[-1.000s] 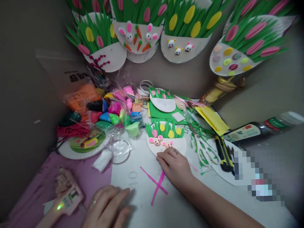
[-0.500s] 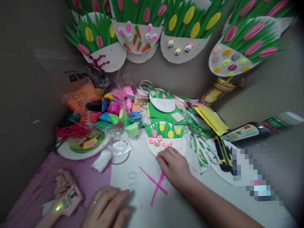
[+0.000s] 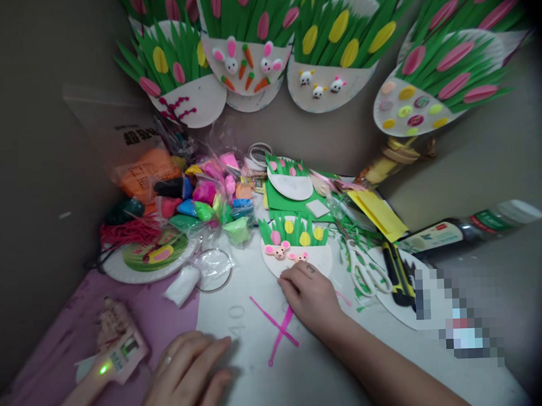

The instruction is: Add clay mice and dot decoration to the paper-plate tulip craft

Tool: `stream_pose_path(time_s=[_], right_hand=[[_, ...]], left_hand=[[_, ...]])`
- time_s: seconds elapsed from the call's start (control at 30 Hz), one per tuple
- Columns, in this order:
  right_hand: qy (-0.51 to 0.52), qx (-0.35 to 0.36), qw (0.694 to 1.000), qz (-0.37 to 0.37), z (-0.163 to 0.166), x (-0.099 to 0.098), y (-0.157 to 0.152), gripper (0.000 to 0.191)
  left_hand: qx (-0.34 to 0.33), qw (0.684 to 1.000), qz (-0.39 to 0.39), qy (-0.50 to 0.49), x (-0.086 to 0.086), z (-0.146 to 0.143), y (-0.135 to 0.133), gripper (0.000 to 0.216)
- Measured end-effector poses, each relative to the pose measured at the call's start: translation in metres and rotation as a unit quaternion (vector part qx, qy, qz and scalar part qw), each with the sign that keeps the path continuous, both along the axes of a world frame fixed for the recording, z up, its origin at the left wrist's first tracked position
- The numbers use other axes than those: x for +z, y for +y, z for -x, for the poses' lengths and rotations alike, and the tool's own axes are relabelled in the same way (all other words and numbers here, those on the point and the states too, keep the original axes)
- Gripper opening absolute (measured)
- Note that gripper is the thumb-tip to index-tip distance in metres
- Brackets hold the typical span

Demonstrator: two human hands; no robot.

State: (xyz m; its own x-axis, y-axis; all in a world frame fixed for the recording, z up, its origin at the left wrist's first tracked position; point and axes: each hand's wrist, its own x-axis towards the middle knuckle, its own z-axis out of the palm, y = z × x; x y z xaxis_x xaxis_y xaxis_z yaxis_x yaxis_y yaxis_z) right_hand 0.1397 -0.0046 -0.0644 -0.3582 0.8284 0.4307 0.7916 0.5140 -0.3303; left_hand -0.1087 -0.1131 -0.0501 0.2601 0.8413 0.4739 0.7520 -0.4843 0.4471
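Observation:
My right hand (image 3: 310, 296) lies over the lower edge of a small paper plate (image 3: 320, 265), fingers bent and drawn together at its rim. The plate carries green paper grass (image 3: 294, 233), pink and yellow paper tulips and two pink clay mouse faces. The left mouse face (image 3: 278, 251) is in full view; my fingers partly cover the right mouse face (image 3: 301, 258). What lies under the fingertips is hidden. My left hand (image 3: 188, 371), wearing a ring, rests near the front, fingers loosely extended with nothing in them. Between the hands lie two crossed magenta strips (image 3: 281, 332).
At left sits a pink glue gun (image 3: 125, 356) with a green light. Behind it are bagged coloured clay (image 3: 203, 193) and a plate with red cord. Rightward are white scissors (image 3: 366, 271), a yellow-black cutter (image 3: 398, 275) and a dark bottle (image 3: 467, 229). Decorated plates (image 3: 333, 88) hang above.
Both hands keep their places, and the paper plate has not moved. The view has shifted only very slightly.

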Motion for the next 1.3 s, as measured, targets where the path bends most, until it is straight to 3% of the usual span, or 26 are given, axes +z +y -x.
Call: stream_pose_path(time_s=[0.53,0.83,1.0,1.3], right_hand=[[0.001,0.0,1.0,0.005,-0.004,0.005,-0.006,0.013],[-0.018,0.022,0.999,-0.038,-0.004,0.001,-0.008,0.018],[-0.029,0.018,0.998,-0.043,-0.004,0.0,-0.007,0.018],[0.04,0.008,0.998,-0.038,-0.013,0.006,-0.005,0.017]], left_hand=[[-0.005,1.0,0.002,-0.001,-0.007,0.003,-0.002,0.029],[0.005,1.0,-0.017,0.022,0.005,-0.001,0.002,0.026],[0.001,1.0,-0.019,0.024,0.004,0.001,0.001,0.026],[0.006,1.0,-0.024,0.015,-0.001,0.001,0.002,0.026]])
